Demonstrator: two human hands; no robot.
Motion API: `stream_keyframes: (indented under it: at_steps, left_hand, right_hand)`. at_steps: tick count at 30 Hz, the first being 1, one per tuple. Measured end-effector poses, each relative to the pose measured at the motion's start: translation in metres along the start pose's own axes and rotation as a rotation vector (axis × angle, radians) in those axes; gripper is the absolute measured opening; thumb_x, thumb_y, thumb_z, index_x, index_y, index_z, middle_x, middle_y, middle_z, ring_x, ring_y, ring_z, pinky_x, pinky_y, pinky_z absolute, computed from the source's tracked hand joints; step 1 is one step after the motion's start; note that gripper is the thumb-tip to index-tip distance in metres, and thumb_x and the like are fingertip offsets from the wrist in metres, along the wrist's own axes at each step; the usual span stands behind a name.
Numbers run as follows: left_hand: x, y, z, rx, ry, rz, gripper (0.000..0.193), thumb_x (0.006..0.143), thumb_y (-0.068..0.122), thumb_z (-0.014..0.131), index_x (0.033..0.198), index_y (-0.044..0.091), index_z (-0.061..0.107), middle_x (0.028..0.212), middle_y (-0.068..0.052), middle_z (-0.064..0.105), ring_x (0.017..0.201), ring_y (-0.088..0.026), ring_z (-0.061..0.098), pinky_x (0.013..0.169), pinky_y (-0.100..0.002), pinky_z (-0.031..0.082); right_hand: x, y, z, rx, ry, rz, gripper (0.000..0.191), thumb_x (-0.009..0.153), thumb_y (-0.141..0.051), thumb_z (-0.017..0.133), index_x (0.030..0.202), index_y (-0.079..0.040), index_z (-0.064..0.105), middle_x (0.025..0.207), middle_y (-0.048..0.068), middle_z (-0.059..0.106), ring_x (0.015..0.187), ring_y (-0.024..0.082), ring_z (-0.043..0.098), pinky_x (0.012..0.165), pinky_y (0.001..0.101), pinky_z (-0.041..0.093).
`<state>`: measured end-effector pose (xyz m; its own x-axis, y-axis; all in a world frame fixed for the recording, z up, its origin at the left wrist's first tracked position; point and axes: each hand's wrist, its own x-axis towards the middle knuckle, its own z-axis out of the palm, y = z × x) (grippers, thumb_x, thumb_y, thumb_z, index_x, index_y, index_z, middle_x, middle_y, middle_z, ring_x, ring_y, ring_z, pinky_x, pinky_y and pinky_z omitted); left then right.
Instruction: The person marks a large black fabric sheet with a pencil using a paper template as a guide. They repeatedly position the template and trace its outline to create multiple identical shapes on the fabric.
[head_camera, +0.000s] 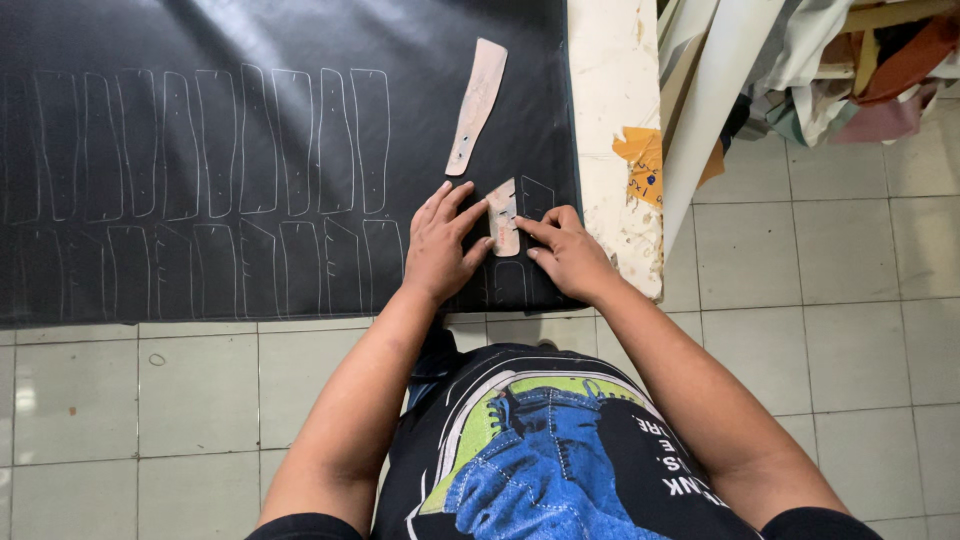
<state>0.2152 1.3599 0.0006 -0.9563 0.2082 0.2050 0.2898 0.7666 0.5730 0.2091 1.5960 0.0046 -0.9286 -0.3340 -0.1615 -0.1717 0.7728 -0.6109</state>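
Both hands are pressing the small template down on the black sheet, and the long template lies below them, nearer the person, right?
Not quite. The head view shows the long template above the left hand and right hand, farther from the person. Both do press the small template on the black sheet.

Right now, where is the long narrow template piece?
In the head view, the long template lies free on the black sheet near its right edge, just beyond the small template that the left hand and right hand press down.

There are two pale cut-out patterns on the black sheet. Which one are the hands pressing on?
The short, stubby pattern, pinned between the left hand and right hand. The long narrow pattern lies untouched farther up the black sheet.
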Motion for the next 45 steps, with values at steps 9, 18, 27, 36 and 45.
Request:
stream_keyframes:
  at_steps: [9, 18, 27, 36, 45]
  left_hand:
    - [0.001, 0.0, -0.003, 0.007, -0.006, 0.01, 0.054, 0.085, 0.031, 0.078, 0.137, 0.018, 0.065, 0.154, -0.007, 0.048, 0.148, -0.031, 0.036, 0.12, -0.048, 0.028]
    - [0.002, -0.001, -0.002, -0.001, -0.009, 0.004, 0.055, 0.085, 0.03, 0.078, 0.137, 0.018, 0.065, 0.154, -0.007, 0.048, 0.148, -0.032, 0.036, 0.119, -0.049, 0.027]
    - [0.0, -0.004, 0.003, 0.005, -0.004, 0.014, 0.055, 0.086, 0.031, 0.077, 0.138, 0.019, 0.065, 0.154, -0.007, 0.048, 0.148, -0.032, 0.035, 0.119, -0.049, 0.028]
    - [-0.002, -0.004, 0.005, 0.028, -0.006, 0.008, 0.056, 0.087, 0.032, 0.076, 0.14, 0.021, 0.064, 0.156, -0.006, 0.047, 0.149, -0.031, 0.035, 0.12, -0.048, 0.026]
    - [0.0, -0.004, 0.003, 0.058, -0.043, 0.002, 0.056, 0.089, 0.033, 0.074, 0.142, 0.021, 0.061, 0.156, -0.006, 0.045, 0.15, -0.032, 0.033, 0.12, -0.049, 0.025]
  right_hand:
    - [0.0, -0.006, -0.005, 0.0, -0.021, 0.001, 0.053, 0.089, -0.019, 0.071, 0.141, -0.027, 0.063, 0.119, 0.008, 0.052, 0.102, 0.026, 0.062, 0.093, 0.0367, 0.051]
    - [0.003, -0.002, -0.004, -0.012, -0.052, 0.0, 0.054, 0.09, -0.018, 0.069, 0.143, -0.029, 0.061, 0.12, 0.009, 0.051, 0.103, 0.027, 0.062, 0.093, 0.0371, 0.051]
    - [0.003, 0.001, -0.002, -0.007, -0.052, -0.011, 0.055, 0.09, -0.018, 0.069, 0.142, -0.029, 0.061, 0.121, 0.008, 0.051, 0.104, 0.026, 0.062, 0.093, 0.0362, 0.051]
    - [0.0, -0.005, -0.005, -0.013, -0.059, -0.001, 0.055, 0.09, -0.019, 0.07, 0.143, -0.028, 0.061, 0.122, 0.009, 0.051, 0.105, 0.027, 0.062, 0.094, 0.0367, 0.051]
    - [0.0, -0.011, -0.006, -0.023, -0.063, 0.02, 0.056, 0.09, -0.021, 0.071, 0.144, -0.028, 0.06, 0.123, 0.01, 0.05, 0.105, 0.028, 0.062, 0.095, 0.0378, 0.05]
